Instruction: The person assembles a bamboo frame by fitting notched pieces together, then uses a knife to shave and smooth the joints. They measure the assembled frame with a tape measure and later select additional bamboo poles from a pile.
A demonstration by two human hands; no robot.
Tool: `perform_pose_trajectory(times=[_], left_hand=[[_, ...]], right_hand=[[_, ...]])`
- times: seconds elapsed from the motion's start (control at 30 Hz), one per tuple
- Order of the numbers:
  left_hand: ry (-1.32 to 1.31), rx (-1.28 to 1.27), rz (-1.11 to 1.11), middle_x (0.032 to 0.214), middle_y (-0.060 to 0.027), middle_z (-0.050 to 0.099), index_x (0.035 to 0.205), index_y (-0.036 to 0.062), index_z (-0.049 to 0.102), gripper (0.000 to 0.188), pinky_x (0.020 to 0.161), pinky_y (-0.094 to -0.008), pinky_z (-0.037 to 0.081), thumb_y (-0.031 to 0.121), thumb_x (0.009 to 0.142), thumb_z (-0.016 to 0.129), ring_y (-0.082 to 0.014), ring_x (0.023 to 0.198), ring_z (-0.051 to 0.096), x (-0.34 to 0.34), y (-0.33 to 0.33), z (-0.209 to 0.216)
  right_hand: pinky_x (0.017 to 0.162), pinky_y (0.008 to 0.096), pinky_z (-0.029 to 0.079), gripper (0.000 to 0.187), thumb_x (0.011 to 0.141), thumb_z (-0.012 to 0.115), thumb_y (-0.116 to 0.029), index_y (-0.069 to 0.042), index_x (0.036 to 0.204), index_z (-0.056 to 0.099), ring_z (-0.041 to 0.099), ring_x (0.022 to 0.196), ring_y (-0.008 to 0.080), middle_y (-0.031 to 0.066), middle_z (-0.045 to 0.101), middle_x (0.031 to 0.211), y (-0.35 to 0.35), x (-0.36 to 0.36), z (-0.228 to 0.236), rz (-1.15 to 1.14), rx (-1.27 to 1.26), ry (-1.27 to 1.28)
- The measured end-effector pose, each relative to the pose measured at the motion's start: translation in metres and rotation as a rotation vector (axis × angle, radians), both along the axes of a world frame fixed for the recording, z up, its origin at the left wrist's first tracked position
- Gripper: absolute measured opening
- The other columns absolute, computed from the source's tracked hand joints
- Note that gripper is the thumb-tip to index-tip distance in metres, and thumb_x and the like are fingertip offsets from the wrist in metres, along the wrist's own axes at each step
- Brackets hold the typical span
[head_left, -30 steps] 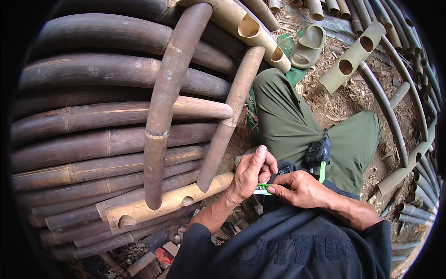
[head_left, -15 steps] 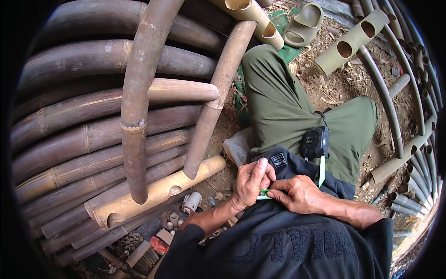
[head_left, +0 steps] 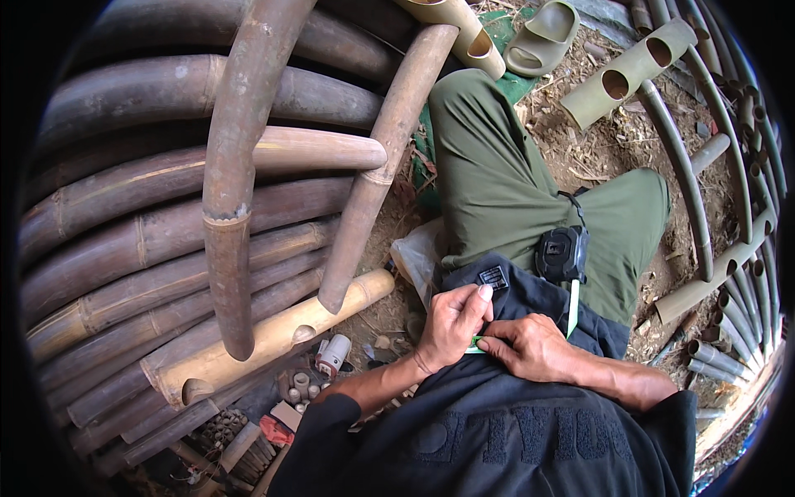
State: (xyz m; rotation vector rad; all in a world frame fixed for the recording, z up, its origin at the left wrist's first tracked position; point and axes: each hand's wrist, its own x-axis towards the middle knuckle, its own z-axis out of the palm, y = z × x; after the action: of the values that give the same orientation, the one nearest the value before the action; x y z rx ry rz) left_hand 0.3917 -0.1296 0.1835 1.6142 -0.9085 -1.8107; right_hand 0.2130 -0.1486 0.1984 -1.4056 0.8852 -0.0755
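Over the dark shirt at my lap, my left hand (head_left: pixel 454 330) is closed in a fist with its thumb on top. Beside it, my right hand (head_left: pixel 530 346) pinches with thumb and bent fingers. A short green strip (head_left: pixel 475 344) runs between the two hands, and its ends are hidden in them. It matches the pale green blade (head_left: pixel 573 308) that comes out of a black tape measure (head_left: pixel 562 253). That case lies on my green trousers (head_left: pixel 497 178), with a cord at its top.
Dark bamboo poles (head_left: pixel 124 174) fill the left side, with two poles slanting over them. A yellowish bamboo tube (head_left: pixel 265 351) with cut holes lies in front. Holed bamboo (head_left: pixel 629 74) joined with thin poles stands at the right. A slipper (head_left: pixel 542 37) and a white cup-like object (head_left: pixel 334 354) lie nearby.
My left thumb has tipped to the right, over the fist. The right hand keeps its pinch. The whole view has shifted slightly, with the bamboo at left moving a little leftward.
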Motion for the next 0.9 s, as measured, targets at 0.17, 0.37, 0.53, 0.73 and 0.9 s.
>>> perform_pose_trajectory(times=[0.17,0.37,0.53,0.73,0.9], left_hand=[[0.535,0.375,0.128,0.058,0.0002,0.047,0.084,0.0007,0.059,0.067,0.049,-0.0207,0.035,0.06,0.1,0.032,-0.0077,0.05,0.041,0.018,-0.026,-0.016],[0.45,0.392,0.164,0.054,0.0013,0.045,0.082,0.001,0.06,0.078,0.048,-0.0202,0.033,0.069,0.097,0.024,-0.008,0.046,0.038,0.018,-0.021,-0.013],[0.304,0.299,0.119,0.046,0.004,0.035,0.081,0.0028,0.057,0.077,0.045,-0.0217,0.028,0.068,0.098,0.02,-0.007,0.04,0.029,0.015,-0.018,-0.011],[0.395,0.315,0.215,0.046,0.0055,0.029,0.091,0.001,0.053,0.068,0.042,-0.0213,0.024,0.061,0.101,0.023,-0.0057,0.039,0.024,0.004,-0.007,-0.009],[0.409,0.362,0.218,0.046,0.0056,0.029,0.091,0.0007,0.053,0.063,0.042,-0.0217,0.024,0.057,0.103,0.027,-0.0052,0.039,0.024,0.0,-0.002,-0.011]], right_hand=[[0.06,0.0452,0.05,0.024,0.094,0.06,-0.031,-0.009,0.096,0.068,0.064,0.064,0.0353,0.0151,0.063,0.064,-0.011,0.006,0.0,-0.05,0.038,-0.013],[0.057,0.0451,0.049,0.023,0.094,0.06,-0.031,-0.009,0.094,0.069,0.063,0.061,0.035,0.0147,0.062,0.062,-0.017,0.007,0.009,-0.056,-0.007,0.03],[0.053,0.0444,0.049,0.022,0.091,0.063,-0.029,-0.008,0.085,0.067,0.062,0.057,0.0344,0.0133,0.061,0.059,-0.016,0.006,0.015,-0.05,-0.16,0.094],[0.052,0.0431,0.049,0.021,0.092,0.062,-0.027,-0.008,0.084,0.064,0.063,0.058,0.0322,0.0111,0.063,0.062,-0.009,0.003,0.015,-0.021,-0.266,0.045],[0.052,0.0423,0.049,0.018,0.091,0.063,-0.025,-0.007,0.086,0.064,0.064,0.059,0.0315,0.0109,0.065,0.066,0.002,-0.001,0.012,-0.023,-0.245,0.037]])
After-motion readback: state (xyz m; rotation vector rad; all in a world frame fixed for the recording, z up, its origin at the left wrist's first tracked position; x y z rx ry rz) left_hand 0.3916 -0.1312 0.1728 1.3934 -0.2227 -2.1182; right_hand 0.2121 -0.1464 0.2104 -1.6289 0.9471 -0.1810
